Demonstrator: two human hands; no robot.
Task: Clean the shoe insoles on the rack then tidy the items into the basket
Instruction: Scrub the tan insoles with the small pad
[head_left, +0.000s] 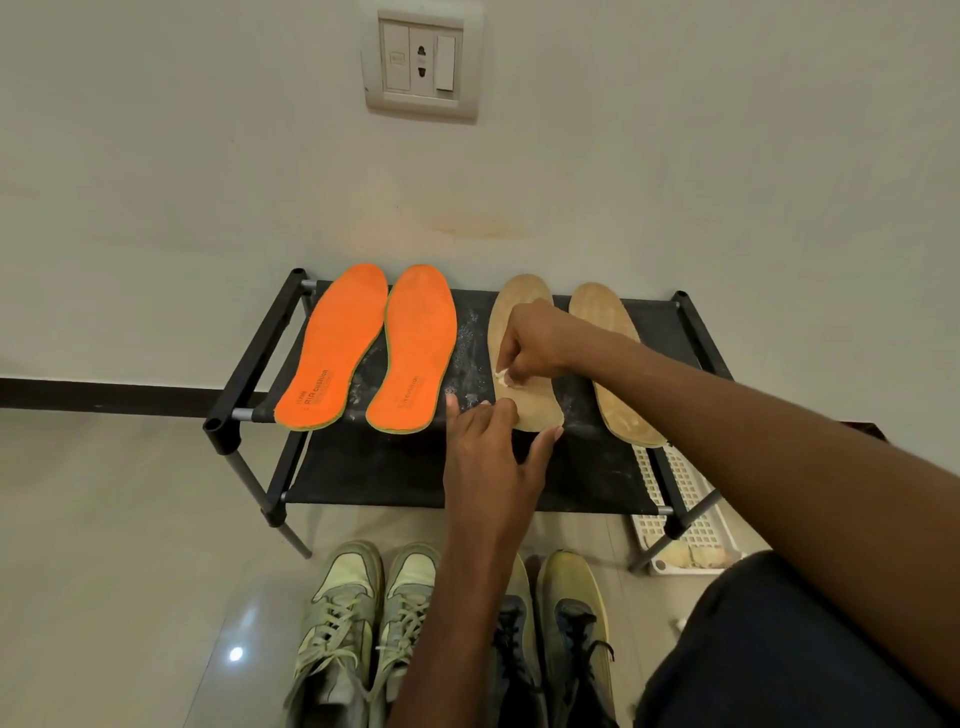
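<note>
Fingers (506, 375) pinch white wad (502, 377) on grainy tan insole (522, 358).

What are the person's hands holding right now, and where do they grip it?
The right hand pinches a small white wad at its fingertips, against the tan insole. The left hand steadies that insole's heel end with its fingers.

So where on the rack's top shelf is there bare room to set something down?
Little room. The rack top has a bare strip between the orange insoles and left tan insole, and a narrower one between the tan insoles beside the right tan insole. The right hand and left hand crowd the middle. The lower shelf is barer.
</note>
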